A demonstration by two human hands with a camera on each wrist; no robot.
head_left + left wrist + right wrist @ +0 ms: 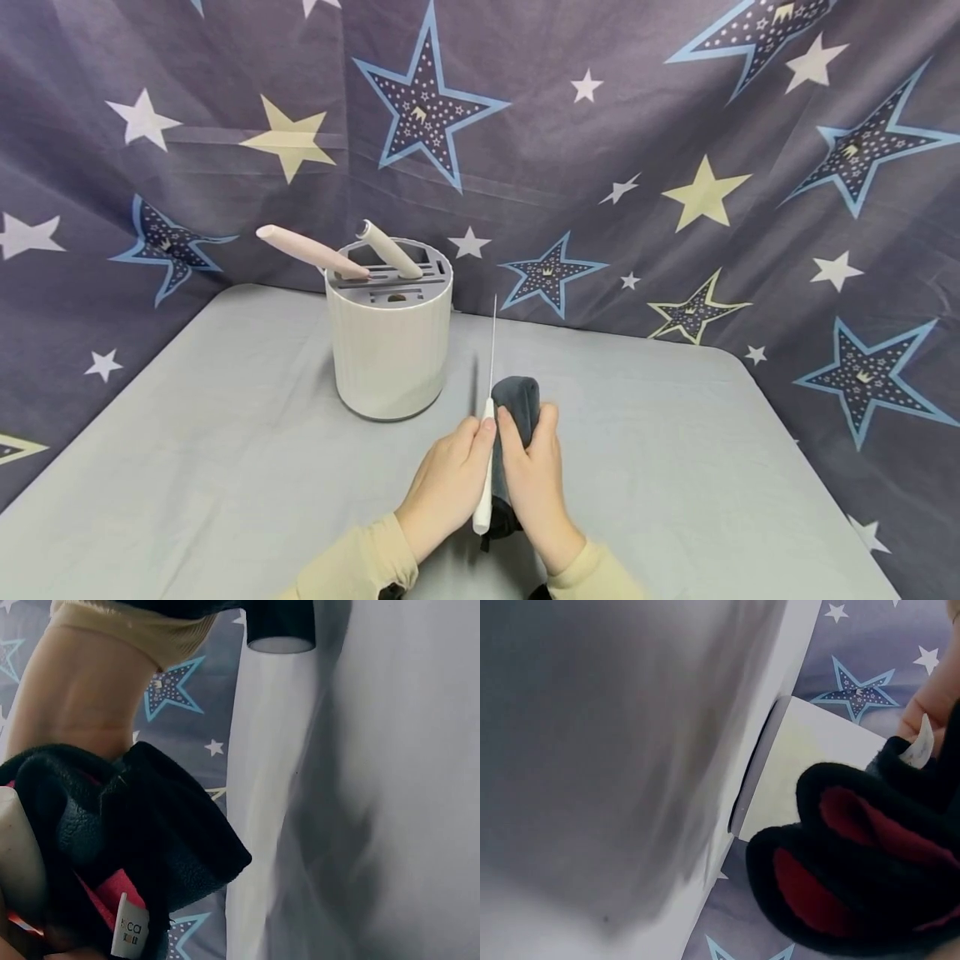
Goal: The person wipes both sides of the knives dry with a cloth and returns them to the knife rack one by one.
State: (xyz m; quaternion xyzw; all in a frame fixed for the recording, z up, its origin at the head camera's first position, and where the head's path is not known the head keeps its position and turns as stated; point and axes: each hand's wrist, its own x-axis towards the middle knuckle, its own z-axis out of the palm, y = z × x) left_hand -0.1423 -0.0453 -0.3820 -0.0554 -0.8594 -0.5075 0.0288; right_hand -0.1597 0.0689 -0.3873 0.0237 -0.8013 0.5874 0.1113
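Observation:
Over the middle of the near table, my left hand (444, 477) grips the white handle of a knife (483, 500). Its thin blade, seen edge-on, points away from me. My right hand (538, 492) holds a folded dark grey cloth (517, 396) right alongside the handle. The left wrist view shows the cloth (191, 847) with a patch of red inside and a small white label (130, 928); the pale knife handle (16, 851) is at the left edge. Layered folds of the cloth (780, 930) with red inner faces fill the lower right of the right wrist view.
A round white knife block (390, 358) stands left of centre, further back. A pink-handled knife (311, 250) and a beige-handled knife (392, 250) lean out of its slotted grey top. Behind the grey-covered table (675, 467) hangs a star-patterned curtain (570, 175).

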